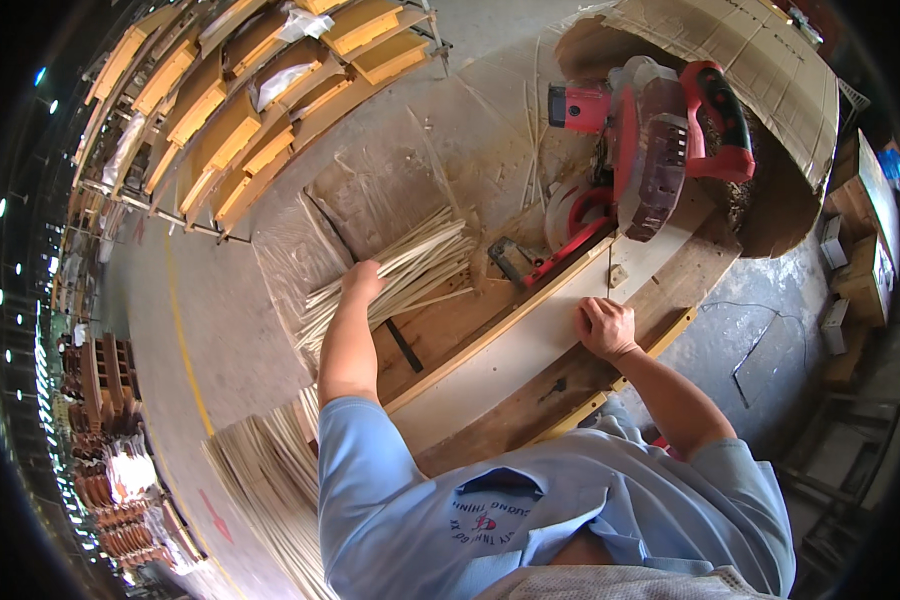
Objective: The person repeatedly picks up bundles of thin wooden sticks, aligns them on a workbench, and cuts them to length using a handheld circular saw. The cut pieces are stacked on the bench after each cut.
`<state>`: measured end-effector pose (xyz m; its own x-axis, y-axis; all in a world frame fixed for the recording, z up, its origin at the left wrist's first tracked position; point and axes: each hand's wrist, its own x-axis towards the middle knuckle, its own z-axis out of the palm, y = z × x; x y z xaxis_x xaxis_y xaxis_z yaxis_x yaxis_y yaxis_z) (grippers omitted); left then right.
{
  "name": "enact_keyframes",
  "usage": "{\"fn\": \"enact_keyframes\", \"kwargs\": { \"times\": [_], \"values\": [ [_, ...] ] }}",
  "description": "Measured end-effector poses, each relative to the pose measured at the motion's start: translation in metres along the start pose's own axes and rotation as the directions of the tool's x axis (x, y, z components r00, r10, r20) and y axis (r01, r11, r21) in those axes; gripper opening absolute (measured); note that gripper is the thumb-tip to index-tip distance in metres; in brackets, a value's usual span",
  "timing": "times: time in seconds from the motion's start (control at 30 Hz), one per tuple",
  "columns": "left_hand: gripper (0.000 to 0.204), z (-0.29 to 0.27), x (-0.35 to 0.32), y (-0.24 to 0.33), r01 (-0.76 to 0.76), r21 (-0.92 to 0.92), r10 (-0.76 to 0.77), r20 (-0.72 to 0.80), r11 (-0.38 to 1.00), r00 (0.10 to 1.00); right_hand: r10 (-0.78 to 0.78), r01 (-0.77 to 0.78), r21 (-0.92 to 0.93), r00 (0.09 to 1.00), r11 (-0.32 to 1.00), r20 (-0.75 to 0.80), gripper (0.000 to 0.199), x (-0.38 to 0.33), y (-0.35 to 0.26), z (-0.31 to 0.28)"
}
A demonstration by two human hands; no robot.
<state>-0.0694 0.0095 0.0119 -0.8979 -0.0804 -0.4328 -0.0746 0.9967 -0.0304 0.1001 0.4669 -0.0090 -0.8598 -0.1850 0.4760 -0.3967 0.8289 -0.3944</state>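
Observation:
A loose pile of thin pale wooden strips lies on the left part of the wooden bench. My left hand is at the pile's upper left side, its fingers closed on some strips and partly hidden among them. My right hand rests on the white board, fingers curled in; whatever they hold, if anything, is hidden. Just beyond it is a small wooden piece. A long wooden fence strip runs along the board toward the red miter saw, which stands ahead of my right hand.
Behind the saw a big open cardboard box holds sawdust. Longer strips are stacked at the lower left. A rack of yellowish wooden parts stands at the far left. Boxes and a dark frame are on the right.

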Motion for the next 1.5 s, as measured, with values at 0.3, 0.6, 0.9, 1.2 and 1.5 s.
{"fn": "enact_keyframes", "kwargs": {
  "times": [0.3, 0.6, 0.9, 1.2, 1.5],
  "values": [
    [0.042, -0.003, 0.005, -0.004, 0.161, 0.106, -0.173, 0.113, 0.981, 0.978, 0.0, 0.0, 0.01, 1.0, 1.0, 0.014, 0.009, 0.004, 0.0, -0.001],
    [0.029, -0.063, -0.139, 0.046, -0.142, -0.502, -0.152, -0.5, 0.853, 0.852, -0.024, 0.022, 0.072, 0.999, 0.997, 0.027, 0.005, -0.001, 0.013, 0.002],
    [0.025, 0.078, -0.346, 0.072, 0.466, -0.506, -0.688, -0.549, 0.726, 0.475, 0.014, -0.023, 0.187, 0.999, 0.982, 0.051, 0.005, -0.004, 0.007, 0.0],
    [0.065, 0.158, -0.355, 0.103, 0.628, -0.558, -0.84, -0.337, 0.542, 0.426, 0.049, -0.112, 0.307, 0.977, 0.945, 0.207, 0.006, -0.004, 0.007, -0.004],
    [0.034, 0.079, -0.352, 0.113, -0.001, -0.984, -0.569, -0.105, 0.179, 0.816, -0.248, -0.478, 0.744, 0.737, 0.467, 0.629, 0.016, 0.006, -0.066, -0.003]
  ]
}}
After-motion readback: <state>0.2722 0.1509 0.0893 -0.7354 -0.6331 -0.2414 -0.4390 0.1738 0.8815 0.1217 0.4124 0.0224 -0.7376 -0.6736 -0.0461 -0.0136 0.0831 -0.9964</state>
